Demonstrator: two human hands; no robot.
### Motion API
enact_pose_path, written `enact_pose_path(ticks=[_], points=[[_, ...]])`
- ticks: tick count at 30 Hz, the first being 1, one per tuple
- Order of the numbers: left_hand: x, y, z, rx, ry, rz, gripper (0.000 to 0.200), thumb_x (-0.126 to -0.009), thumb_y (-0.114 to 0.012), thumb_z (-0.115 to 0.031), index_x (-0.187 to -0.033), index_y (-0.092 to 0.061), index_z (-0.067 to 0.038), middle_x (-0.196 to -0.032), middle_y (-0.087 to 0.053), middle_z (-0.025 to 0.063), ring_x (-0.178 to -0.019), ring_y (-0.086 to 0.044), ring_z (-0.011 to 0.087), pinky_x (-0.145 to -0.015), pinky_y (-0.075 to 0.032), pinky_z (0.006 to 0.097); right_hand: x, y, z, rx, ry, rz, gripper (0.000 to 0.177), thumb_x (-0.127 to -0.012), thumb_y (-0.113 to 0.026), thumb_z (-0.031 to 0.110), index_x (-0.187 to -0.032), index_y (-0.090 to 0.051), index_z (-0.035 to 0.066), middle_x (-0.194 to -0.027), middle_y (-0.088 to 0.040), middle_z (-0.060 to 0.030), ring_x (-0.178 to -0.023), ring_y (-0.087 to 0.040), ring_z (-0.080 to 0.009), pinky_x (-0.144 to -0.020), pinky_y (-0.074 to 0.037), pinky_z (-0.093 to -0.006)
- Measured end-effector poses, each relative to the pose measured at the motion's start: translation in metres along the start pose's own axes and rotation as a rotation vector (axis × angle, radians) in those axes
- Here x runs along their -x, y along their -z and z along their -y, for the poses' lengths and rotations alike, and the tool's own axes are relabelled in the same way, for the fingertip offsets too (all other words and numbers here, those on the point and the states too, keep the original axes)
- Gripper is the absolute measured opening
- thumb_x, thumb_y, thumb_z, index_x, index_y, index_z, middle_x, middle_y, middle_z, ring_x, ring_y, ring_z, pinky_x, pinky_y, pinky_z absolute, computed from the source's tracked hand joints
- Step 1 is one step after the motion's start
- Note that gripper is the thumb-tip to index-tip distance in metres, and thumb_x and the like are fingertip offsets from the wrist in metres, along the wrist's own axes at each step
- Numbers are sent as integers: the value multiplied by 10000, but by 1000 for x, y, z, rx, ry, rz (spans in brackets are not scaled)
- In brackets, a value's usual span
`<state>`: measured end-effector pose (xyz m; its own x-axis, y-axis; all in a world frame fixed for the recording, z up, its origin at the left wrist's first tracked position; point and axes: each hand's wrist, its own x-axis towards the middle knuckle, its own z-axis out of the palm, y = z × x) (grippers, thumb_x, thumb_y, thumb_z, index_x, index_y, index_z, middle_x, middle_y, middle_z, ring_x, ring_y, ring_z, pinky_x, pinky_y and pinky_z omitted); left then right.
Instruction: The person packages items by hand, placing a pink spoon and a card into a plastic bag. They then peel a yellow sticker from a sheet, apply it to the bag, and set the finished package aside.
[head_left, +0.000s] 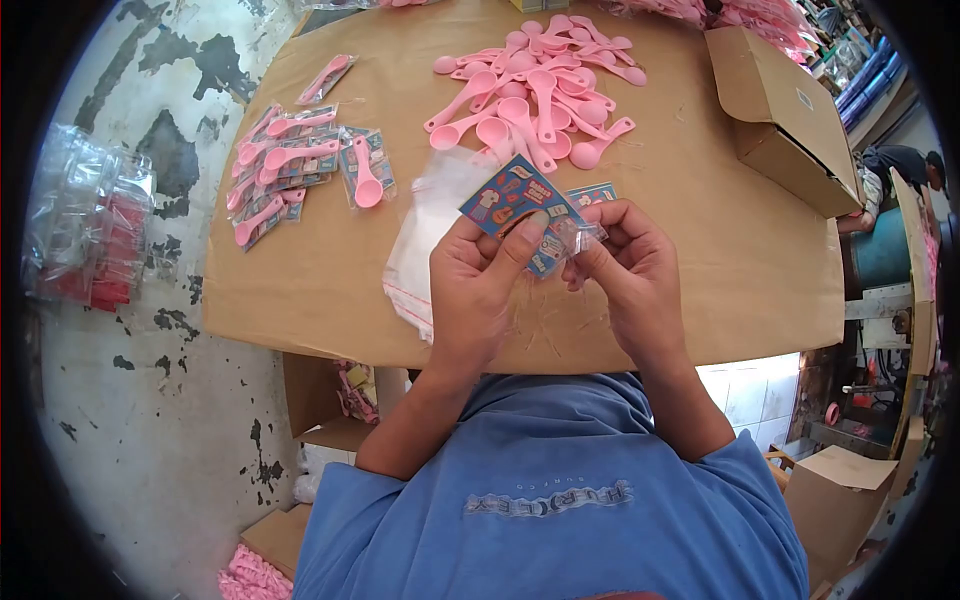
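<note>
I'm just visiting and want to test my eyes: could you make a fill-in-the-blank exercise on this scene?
The loose measuring spoons are coloured ____.
The left fingers grip a printed blue ____.
The cardboard box on the table stands to the ____ of these spoons.
Missing words: pink; card; right.

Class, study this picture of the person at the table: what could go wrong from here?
The card could bend or crease: the left hand pinches it while the right hand grips clear plastic beside it.

The flat clear bags might get knocked off: they lie close to the table's near edge, beside the left wrist.
</note>
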<state>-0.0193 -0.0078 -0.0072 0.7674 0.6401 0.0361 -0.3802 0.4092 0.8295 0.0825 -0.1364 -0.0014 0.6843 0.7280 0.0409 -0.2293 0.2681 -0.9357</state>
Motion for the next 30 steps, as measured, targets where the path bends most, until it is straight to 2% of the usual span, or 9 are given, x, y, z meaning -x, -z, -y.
enact_pose_path(ticks=[6, 9, 12, 15, 19, 20, 24, 28, 30], points=[[0, 0, 1, -37, 11, 58, 362, -1001, -680, -41, -1347, -592, 22, -1260, -710, 131, -1108, -690, 155, -985, -554, 343, -6, -14, -8, -12, 36, -56, 189, -1014, -697, 139, -1122, -655, -10, -916, -713, -46, -787, -684, -92, -683, -554, -238], [-5, -3, -3, 98, -16, 73, 495, -1022, -613, -23, -1497, -473, -19, -1377, -642, 177, -1232, -653, 224, -1033, -551, 375, -3, -11, -6, 23, -58, -17, 188, -1003, -717, 147, -1085, -679, -18, -876, -711, -44, -755, -683, -94, -654, -553, -239], [-7, -14, -17, 309, -36, 57, 592, -1039, -541, 9, -1594, -359, -87, -1387, -611, 205, -1283, -622, 241, -1032, -567, 389, 0, -15, -10, -8, -53, -39, 176, -987, -742, 155, -1028, -688, -8, -858, -709, -45, -723, -674, -88, -622, -543, -233], [-9, -6, -12, 395, -42, 174, 634, -1047, -493, -24, -1632, -282, -146, -1426, -581, 259, -1371, -557, 382, -1145, -492, 495, 5, -18, -13, 24, -76, -4, 159, -967, -763, 144, -990, -675, 14, -839, -701, -41, -699, -651, -73, -596, -521, -226], [-10, -1, -7, 457, -76, 239, 573, -1065, -473, -63, -1609, -321, -159, -1350, -625, 253, -1276, -629, 384, -1114, -517, 512, 10, -19, -14, 28, -50, -29, 146, -951, -771, 113, -957, -651, 30, -856, -692, -36, -664, -618, -63, -569, -493, -221], [-8, -4, -8, 488, -81, 237, 500, -1091, -462, -95, -1576, -344, -122, -1256, -660, 209, -1177, -673, 293, -1017, -570, 430, 12, -21, -9, 34, -64, -33, 146, -947, -771, 103, -960, -646, 28, -863, -691, -36, -660, -614, -65, -566, -490, -221], [-10, -2, -7, 535, -115, 272, 479, -1100, -476, -124, -1563, -357, -118, -1121, -687, 148, -1041, -710, 249, -899, -602, 389, 22, -20, -5, 22, -92, -19, 147, -950, -738, 72, -1021, -621, 17, -909, -690, -58, -662, -620, -80, -544, -484, -221], [-5, -10, -9, 525, -53, 260, 441, -1103, -497, -133, -1528, -385, -89, -1039, -671, 108, -977, -690, 188, -878, -590, 343, 22, -16, -14, 17, -80, -26, 133, -961, -694, 57, -1053, -605, 22, -942, -685, -66, -659, -619, -83, -522, -477, -224], [0, -14, -11, 505, -53, 257, 432, -1102, -506, -131, -1515, -396, -68, -1031, -667, 96, -956, -676, 170, -865, -576, 318, 19, -25, -16, 66, -40, -82, 283, -966, -672, 64, -1237, -609, 14, -973, -694, -56, -640, -593, -54, -500, -445, -205]])
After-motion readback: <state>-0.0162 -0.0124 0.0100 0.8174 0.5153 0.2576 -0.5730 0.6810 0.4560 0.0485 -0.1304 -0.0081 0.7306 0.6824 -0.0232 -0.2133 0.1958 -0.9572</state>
